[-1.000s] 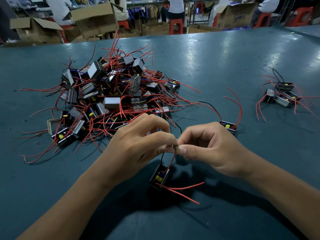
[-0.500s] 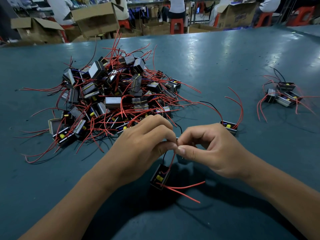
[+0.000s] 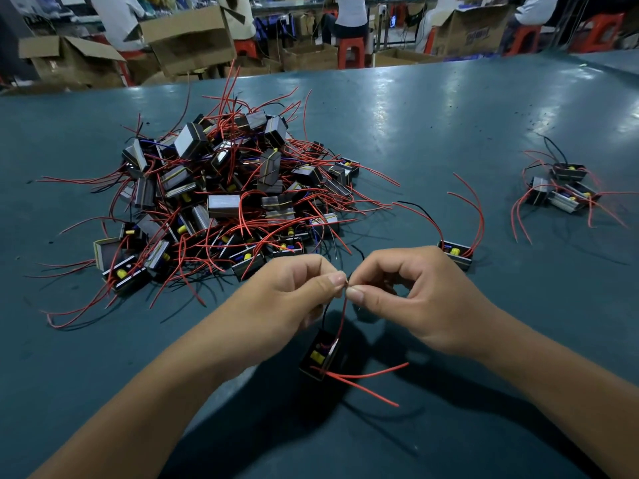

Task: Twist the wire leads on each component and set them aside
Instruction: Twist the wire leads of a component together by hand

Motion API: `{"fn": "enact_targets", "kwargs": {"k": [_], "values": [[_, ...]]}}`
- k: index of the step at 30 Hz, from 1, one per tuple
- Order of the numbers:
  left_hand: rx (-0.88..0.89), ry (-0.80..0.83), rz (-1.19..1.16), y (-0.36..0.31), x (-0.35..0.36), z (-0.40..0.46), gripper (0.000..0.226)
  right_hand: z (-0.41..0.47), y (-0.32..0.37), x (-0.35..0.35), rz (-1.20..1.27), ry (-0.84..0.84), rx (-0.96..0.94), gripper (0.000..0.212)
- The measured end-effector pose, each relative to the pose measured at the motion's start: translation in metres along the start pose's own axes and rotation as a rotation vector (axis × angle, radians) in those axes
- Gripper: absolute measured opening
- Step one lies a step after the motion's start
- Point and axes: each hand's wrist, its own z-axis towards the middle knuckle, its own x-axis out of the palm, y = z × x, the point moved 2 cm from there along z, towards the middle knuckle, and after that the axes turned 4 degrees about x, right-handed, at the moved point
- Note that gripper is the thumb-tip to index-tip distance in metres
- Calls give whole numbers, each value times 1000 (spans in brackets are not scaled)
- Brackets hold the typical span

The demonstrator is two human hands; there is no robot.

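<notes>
While both hands meet above the bench (image 3: 449, 108), the scene reads so:

Left hand (image 3: 290, 299): its grip is pressed together, thumb and forefinger pinching the top of the wire leads (image 3: 340, 316) of the held component (image 3: 320, 354); the other fingers are curled under.

Right hand (image 3: 418, 299): its grip pinches the same lead ends from the other side, thumb tip meeting the left thumb tip, the remaining fingers curled.

Held component: a small black block with a yellow part on its face, hanging tilted just below the two hands by its red and black leads, near the bench surface; whether it touches the bench cannot be told. Two more red leads stick out from its lower end, away from the pile.

Pile (image 3: 224, 202): a large heap of like components with loose red leads, lying beyond the held component and to its left, well apart from it.

Single component (image 3: 454, 254): lies on the bench just beyond the right hand, to the right of the held component, its long red leads curving upward.

Small group (image 3: 563, 190): a few components with red leads, far to the right of the held component, well apart from the pile.

Cardboard boxes (image 3: 186, 36): past the far edge of the bench, beyond the pile, among red stools (image 3: 351, 51) and seated people.
</notes>
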Motion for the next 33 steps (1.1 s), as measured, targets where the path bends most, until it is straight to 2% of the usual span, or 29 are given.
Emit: {"fn": "enact_targets", "kwargs": {"k": [2, 4, 6, 8, 18, 22, 33], "values": [[159, -50, 152, -1, -8, 1, 20, 1, -1, -2, 63, 0, 32, 7], [413, -64, 458, -6, -16, 0, 4, 1, -2, -2, 104, 3, 56, 7], [638, -57, 684, -9, -18, -2, 11, 2, -2, -2, 150, 18, 79, 6], [736, -56, 754, -8, -17, -2, 17, 1, -2, -2, 194, 42, 94, 6], [922, -112, 1057, -13, -15, -7, 5, 1, -3, 0, 308, 128, 138, 4], [936, -90, 1167, -19, -15, -12, 13, 1, -3, 0, 368, 170, 158, 5], [934, -78, 1171, -21, -16, -14, 9, 2, -5, 1, 357, 194, 155, 4]]}}
